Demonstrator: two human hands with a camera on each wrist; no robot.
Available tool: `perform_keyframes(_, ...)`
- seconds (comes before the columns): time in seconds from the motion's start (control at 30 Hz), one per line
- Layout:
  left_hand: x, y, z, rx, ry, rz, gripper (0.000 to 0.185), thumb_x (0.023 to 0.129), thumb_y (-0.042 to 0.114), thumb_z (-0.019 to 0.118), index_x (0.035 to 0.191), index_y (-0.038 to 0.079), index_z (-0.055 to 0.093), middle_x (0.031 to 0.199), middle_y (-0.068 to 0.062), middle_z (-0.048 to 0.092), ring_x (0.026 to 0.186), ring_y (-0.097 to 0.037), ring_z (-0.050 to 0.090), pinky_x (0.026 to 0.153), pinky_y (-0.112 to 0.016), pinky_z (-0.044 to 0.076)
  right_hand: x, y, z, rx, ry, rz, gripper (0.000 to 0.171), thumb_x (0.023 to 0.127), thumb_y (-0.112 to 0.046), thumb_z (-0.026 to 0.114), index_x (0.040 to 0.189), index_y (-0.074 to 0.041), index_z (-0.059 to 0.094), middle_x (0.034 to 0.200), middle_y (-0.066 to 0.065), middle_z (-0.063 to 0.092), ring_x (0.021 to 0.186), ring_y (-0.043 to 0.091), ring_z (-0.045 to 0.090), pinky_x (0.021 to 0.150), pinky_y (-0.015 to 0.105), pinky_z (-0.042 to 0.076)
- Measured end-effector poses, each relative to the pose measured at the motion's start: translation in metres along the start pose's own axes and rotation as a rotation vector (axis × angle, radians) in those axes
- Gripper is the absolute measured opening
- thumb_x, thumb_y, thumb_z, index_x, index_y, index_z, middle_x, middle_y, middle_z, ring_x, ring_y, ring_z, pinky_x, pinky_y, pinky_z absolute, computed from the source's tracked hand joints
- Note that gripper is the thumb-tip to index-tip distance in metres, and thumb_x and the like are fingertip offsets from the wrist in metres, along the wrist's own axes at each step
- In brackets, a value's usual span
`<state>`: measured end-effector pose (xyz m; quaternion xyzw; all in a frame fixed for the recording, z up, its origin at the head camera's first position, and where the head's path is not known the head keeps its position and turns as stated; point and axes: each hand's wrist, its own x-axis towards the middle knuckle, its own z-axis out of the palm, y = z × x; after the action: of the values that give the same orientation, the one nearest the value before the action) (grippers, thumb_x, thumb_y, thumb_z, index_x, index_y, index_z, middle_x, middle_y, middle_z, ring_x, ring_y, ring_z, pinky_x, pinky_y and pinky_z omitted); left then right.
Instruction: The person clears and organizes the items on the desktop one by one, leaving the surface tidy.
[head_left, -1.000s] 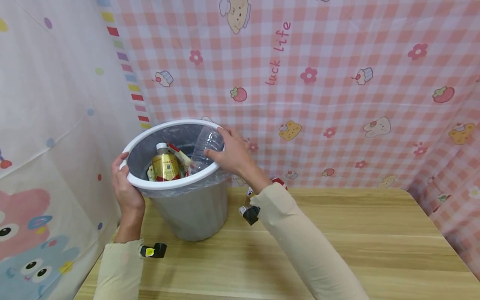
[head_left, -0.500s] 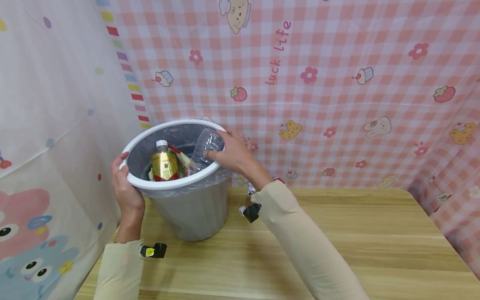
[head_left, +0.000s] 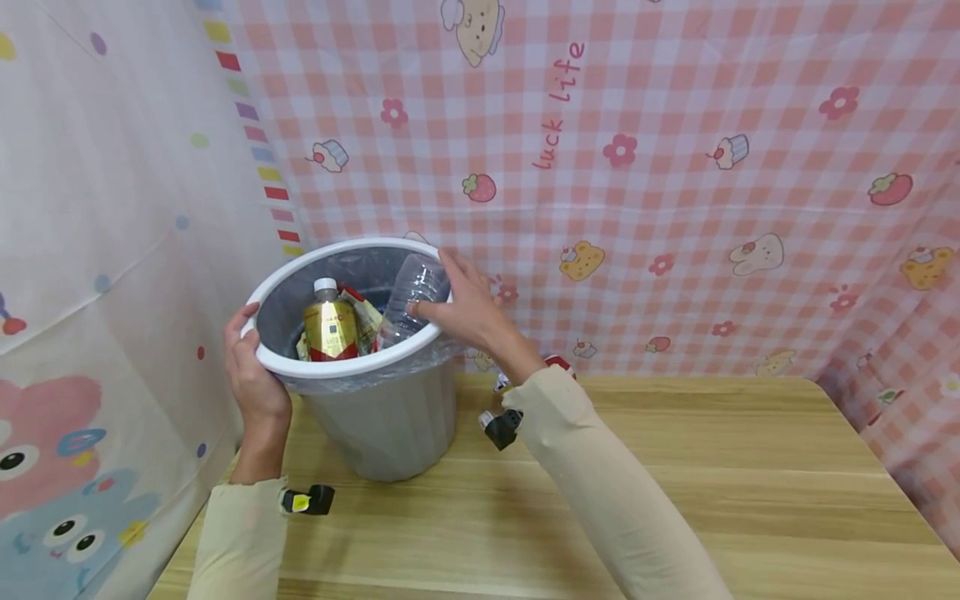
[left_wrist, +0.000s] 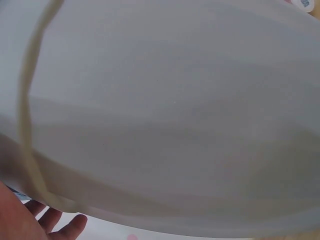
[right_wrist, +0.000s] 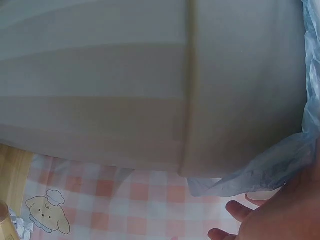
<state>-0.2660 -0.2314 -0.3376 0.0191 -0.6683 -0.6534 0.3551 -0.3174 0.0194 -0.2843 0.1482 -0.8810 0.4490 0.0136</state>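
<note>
A grey trash can with a white rim ring stands on the table at the left in the head view. My left hand grips its rim on the left side, fingertips over the ring. On the opposite side my right hand holds the rim, thumb reaching inside over a clear plastic bottle. Also in the can are a gold-labelled bottle with a white cap and some crumpled wrappers. The can's wall fills the left wrist view. A plastic liner hangs outside beside my right hand.
The wooden table extends to the right. Behind the can hangs a pink checked cloth, and a white printed cloth hangs at the left. A red-and-white item is partly hidden behind my right forearm.
Both hands stay at the rim, and the can keeps its place. My right fingertips shift slightly at the rim, and the gold-labelled bottle sits slightly higher than a second ago.
</note>
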Motion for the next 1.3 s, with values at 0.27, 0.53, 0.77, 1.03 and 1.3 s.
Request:
perform_keyframes(0.27, -0.001, -0.001, 0.0, 0.005, -0.002, 0.005, 0.044, 0.102, 0.028, 0.028, 0.139, 0.018, 0.048, 0.141, -0.003, 0.049, 0.122, -0.022, 0.046, 0.099, -0.033, 0.041, -0.001, 0.002, -0.001, -0.014, -0.005, -0.032, 0.1, 0.084, -0.062, 0.065, 0.16, -0.03, 0.01, 0.166, 0.004, 0.009, 0.152, 0.031, 0.011, 0.113, 0.066, 0.016)
perform_keyframes(0.53, -0.002, -0.001, 0.001, 0.019, -0.004, -0.005, 0.044, 0.102, 0.029, 0.028, 0.14, 0.019, 0.048, 0.142, -0.002, 0.049, 0.122, -0.022, 0.046, 0.099, -0.033, 0.042, -0.004, 0.01, 0.001, 0.042, 0.073, -0.08, 0.088, 0.088, -0.063, 0.059, 0.159, -0.031, 0.018, 0.163, 0.004, 0.023, 0.149, 0.028, 0.023, 0.114, 0.062, 0.023)
perform_keyframes(0.77, -0.001, -0.001, 0.002, 0.014, 0.007, -0.002, 0.044, 0.102, 0.028, 0.027, 0.139, 0.019, 0.049, 0.142, -0.003, 0.05, 0.123, -0.022, 0.047, 0.101, -0.033, 0.04, -0.012, 0.012, -0.002, 0.131, 0.152, -0.151, 0.073, 0.094, -0.056, 0.057, 0.154, -0.025, 0.032, 0.149, 0.01, 0.043, 0.136, 0.027, 0.042, 0.109, 0.054, 0.035)
perform_keyframes(1.03, 0.001, 0.001, 0.002, -0.005, 0.02, -0.007, 0.044, 0.101, 0.027, 0.027, 0.137, 0.018, 0.051, 0.142, -0.004, 0.05, 0.125, -0.021, 0.046, 0.102, -0.033, 0.038, -0.031, 0.022, -0.013, 0.266, 0.176, -0.137, 0.071, 0.1, -0.045, 0.051, 0.158, -0.015, 0.023, 0.162, 0.012, 0.023, 0.149, 0.029, 0.022, 0.119, 0.049, 0.02)
perform_keyframes(1.3, 0.0, 0.0, 0.002, 0.004, 0.024, -0.012, 0.044, 0.101, 0.027, 0.027, 0.137, 0.018, 0.051, 0.14, -0.003, 0.051, 0.122, -0.021, 0.047, 0.101, -0.033, 0.039, -0.05, 0.045, -0.025, 0.324, 0.157, -0.06, 0.07, 0.098, -0.056, 0.048, 0.157, -0.025, 0.025, 0.157, 0.006, 0.033, 0.142, 0.028, 0.032, 0.113, 0.055, 0.031)
